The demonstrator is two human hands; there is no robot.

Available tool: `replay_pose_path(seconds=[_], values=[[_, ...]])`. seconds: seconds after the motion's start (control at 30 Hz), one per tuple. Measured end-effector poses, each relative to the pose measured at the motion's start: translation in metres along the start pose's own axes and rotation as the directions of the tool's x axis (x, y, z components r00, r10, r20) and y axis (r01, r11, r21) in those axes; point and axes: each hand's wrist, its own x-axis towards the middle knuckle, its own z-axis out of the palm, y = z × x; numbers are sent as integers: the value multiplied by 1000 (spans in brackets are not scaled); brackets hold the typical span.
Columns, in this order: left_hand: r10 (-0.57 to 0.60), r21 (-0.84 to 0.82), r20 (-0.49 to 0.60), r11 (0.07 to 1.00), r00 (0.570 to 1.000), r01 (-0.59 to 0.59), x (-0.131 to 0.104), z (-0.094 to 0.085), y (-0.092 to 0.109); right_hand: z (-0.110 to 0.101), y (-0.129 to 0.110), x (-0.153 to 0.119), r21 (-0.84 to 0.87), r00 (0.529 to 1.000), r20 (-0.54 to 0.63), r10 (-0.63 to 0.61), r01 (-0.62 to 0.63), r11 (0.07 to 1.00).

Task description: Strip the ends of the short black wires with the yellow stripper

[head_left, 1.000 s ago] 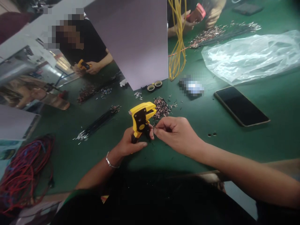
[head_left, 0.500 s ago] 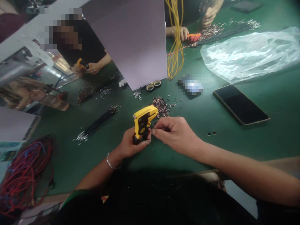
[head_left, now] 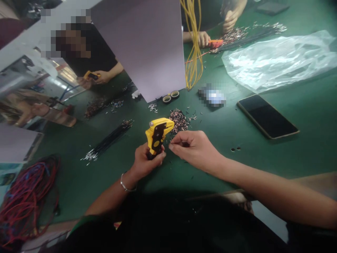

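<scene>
My left hand [head_left: 147,160] is wrapped round the dark grip of a yellow and black hand tool [head_left: 158,135], whose head points up and right. Just right of the tool is my right hand [head_left: 193,146], with thumb and fingertips pinched together; whatever is between them is too small to make out. A pile of short black pieces with coppery ends [head_left: 179,119] lies right behind the tool's head. To the left, a bundle of black wires [head_left: 112,138] with silvery ends lies on the green table [head_left: 210,189].
Two black tape rolls [head_left: 171,97] lie by a pale upright panel [head_left: 152,49]. Rightward are a phone [head_left: 268,116] and clear plastic sheet [head_left: 279,61]. Yellow wires [head_left: 195,45] hang behind; red wires [head_left: 28,196] lie left. Other people hold tools across the table.
The yellow tool and my left hand have shifted slightly left, and the tool has turned a little. The gap to my right hand is wider. My right hand stays pinched.
</scene>
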Motion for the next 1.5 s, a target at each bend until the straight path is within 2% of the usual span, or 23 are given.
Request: replay_pose_path(seconds=[0.2,0.33,0.5,0.67,0.9,1.13,1.27,1.5], values=[[-78,-169,15,982,997,80,2,3,-1,-3,1,1,21,999,-17,-28,28,999],[-47,-356,115,931,992,85,7,6,5,-7,1,3,39,999,-43,1,0,999],[-41,-453,176,883,984,118,9,4,7,-9,1,3,54,999,-8,-46,47,997],[-28,-455,211,882,977,124,8,2,8,-10,5,3,-2,996,-58,-64,64,998],[50,-469,289,878,956,96,9,1,9,-12,12,6,-4,992,-109,-70,70,998],[31,-512,344,844,939,160,17,-9,9,-36,8,11,55,981,-158,-111,121,991],[18,-545,434,801,901,247,20,-14,7,-47,8,17,113,985,-137,-102,117,987],[-4,-519,554,781,832,349,19,-13,6,-45,11,22,113,992,-39,-116,120,986]])
